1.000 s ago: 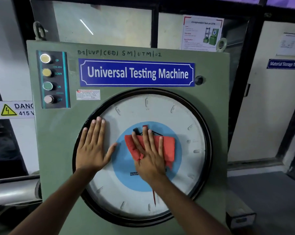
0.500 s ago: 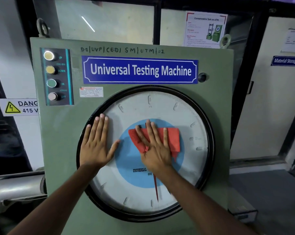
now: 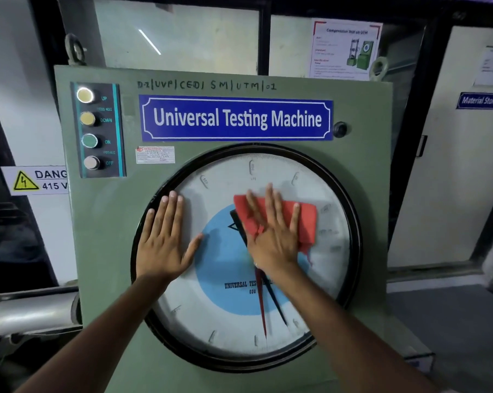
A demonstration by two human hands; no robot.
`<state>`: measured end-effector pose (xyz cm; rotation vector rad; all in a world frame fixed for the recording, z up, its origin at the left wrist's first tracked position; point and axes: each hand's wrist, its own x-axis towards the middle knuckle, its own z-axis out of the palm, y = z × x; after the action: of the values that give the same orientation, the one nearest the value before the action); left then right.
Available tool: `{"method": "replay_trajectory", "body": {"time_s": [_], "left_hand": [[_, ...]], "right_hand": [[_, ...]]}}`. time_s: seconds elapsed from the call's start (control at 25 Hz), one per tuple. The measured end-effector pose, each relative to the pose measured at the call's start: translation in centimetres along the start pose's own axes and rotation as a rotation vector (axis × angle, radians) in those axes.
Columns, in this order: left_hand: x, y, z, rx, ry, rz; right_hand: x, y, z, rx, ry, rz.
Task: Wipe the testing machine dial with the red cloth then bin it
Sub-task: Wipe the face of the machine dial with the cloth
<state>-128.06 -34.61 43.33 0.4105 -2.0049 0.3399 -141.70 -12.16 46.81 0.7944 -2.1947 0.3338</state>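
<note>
Take the dial (image 3: 239, 316) as your landmark: a big round face in a black rim, set in the green front panel (image 3: 103, 251) of the machine. The only thing it encloses, behind its glass, is a blue centre disc (image 3: 225, 279) with two pointers, one red (image 3: 261, 304) and one black (image 3: 276, 304), both aimed down toward the lower rim.

Your right hand (image 3: 271, 239) lies flat on the upper middle of the dial, fingers spread wide, pinning the red cloth (image 3: 305, 219) against the glass. The cloth sits under your palm and fingers and sticks out past them toward the dial's right side; its lower corner hangs over the blue disc's edge. How it is folded under your palm is hard to tell.

Your left hand (image 3: 163, 242) is pressed open and empty on the dial's left side, fingertips at the rim, well apart from the cloth.

Above the dial runs the blue nameplate (image 3: 237, 119); up and left of it is the button strip (image 3: 98, 129).
</note>
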Motion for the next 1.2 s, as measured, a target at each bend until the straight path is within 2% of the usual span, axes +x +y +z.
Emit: {"method": "replay_trajectory", "body": {"time_s": [0.08,0.12,0.24,0.32,0.36,0.44,0.52,0.64,0.72,0.76,0.84,0.92,0.96,1.08,1.2], "left_hand": [[0.4,0.0,0.0,0.005,-0.01,-0.006],[0.4,0.1,-0.1,0.001,-0.018,-0.004],[0.1,0.0,-0.1,0.008,-0.006,0.005],[0.3,0.0,-0.2,0.001,-0.005,0.0],[0.2,0.0,-0.1,-0.002,-0.004,0.003],[0.1,0.0,0.1,0.014,0.01,0.002],[0.4,0.0,-0.1,0.013,-0.007,-0.006],[0.2,0.1,-0.2,0.013,-0.019,0.009],[0.4,0.0,-0.4,0.003,-0.026,-0.006],[0.2,0.1,-0.5,-0.005,-0.028,-0.007],[0.1,0.4,-0.5,0.004,-0.01,-0.001],[0.4,0.6,-0.6,-0.003,-0.029,0.002],[0.4,0.6,-0.7,-0.011,-0.029,0.004],[0.6,0.6,-0.9,0.002,-0.028,-0.007],[0.3,0.5,-1.2,-0.004,-0.039,-0.016]], "right_hand": [[2.3,-0.1,-1.0,0.057,-0.019,0.134],[1.2,-0.7,-0.7,0.065,-0.016,0.126],[-6.5,-1.9,1.2,-0.001,-0.055,-0.109],[-6.2,-0.8,1.4,-0.046,-0.063,-0.213],[-4.3,-0.3,0.9,-0.06,-0.048,-0.195],[-0.4,0.2,-0.1,-0.034,-0.023,-0.032],[-0.8,-0.6,-0.1,-0.002,-0.022,0.058],[-6.5,-0.9,1.4,-0.024,-0.053,-0.14],[-4.8,0.5,1.2,-0.053,-0.054,-0.242],[-3.0,0.9,0.5,-0.063,-0.047,-0.213],[1.1,1.1,-0.4,-0.007,-0.012,-0.029],[1.3,0.3,-0.2,0.074,0.021,0.108],[-0.3,-0.2,0.5,0.092,0.052,0.106],[-5.5,-0.5,2.2,0.067,0.046,-0.069],[-1.6,-0.4,1.1,0.103,0.019,-0.089]]}}
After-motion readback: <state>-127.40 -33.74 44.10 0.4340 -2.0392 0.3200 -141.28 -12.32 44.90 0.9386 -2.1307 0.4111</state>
